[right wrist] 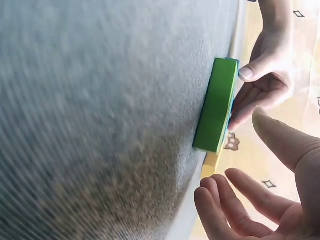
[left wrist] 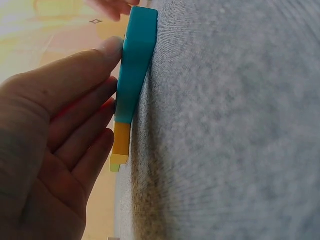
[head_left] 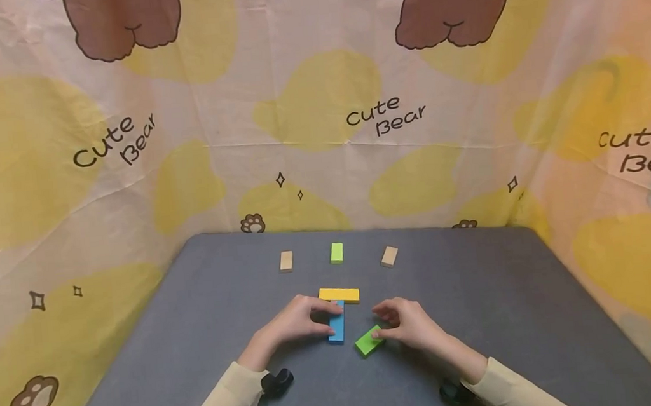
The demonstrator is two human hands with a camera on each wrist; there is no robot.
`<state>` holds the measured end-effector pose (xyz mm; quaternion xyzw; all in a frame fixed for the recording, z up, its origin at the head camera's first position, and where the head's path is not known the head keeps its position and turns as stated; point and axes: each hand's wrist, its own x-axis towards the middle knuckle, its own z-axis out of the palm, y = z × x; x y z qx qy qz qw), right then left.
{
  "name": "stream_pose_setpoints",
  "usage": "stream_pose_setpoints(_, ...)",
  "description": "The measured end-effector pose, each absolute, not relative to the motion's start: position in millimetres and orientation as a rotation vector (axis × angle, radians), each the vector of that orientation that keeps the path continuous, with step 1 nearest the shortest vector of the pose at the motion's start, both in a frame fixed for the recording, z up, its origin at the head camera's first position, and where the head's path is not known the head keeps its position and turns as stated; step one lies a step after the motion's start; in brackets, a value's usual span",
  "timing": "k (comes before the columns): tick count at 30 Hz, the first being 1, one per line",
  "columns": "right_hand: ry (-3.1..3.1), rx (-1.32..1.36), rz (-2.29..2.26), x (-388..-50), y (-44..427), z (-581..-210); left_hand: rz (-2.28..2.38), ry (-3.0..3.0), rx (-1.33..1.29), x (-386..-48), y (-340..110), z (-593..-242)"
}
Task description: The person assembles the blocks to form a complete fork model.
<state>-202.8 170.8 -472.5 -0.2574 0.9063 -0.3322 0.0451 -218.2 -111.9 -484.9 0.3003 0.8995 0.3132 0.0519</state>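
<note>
The left hand (head_left: 296,320) is touching a blue block (head_left: 337,324) lying nearer than a yellow block (head_left: 340,295). The right hand (head_left: 413,325) is partly covering a near green block (head_left: 366,342). Two tan blocks (head_left: 287,261) are flanking a far green block (head_left: 337,253).

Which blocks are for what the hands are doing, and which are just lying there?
Probably in the job:
blue block, touched by the left hand
near green block, beside the right hand
yellow block, at the blue one's far end

Seemingly just lying about:
far green block
tan block to its left
tan block to its right
</note>
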Motion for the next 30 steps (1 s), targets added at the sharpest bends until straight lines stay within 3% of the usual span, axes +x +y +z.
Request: stream_pose_setpoints(30, 2.773, -0.716, -0.945, -201.5, 122.4, -466.2, 0.954, 2.652, 0.999, -248.3, -142.6, -470.7)
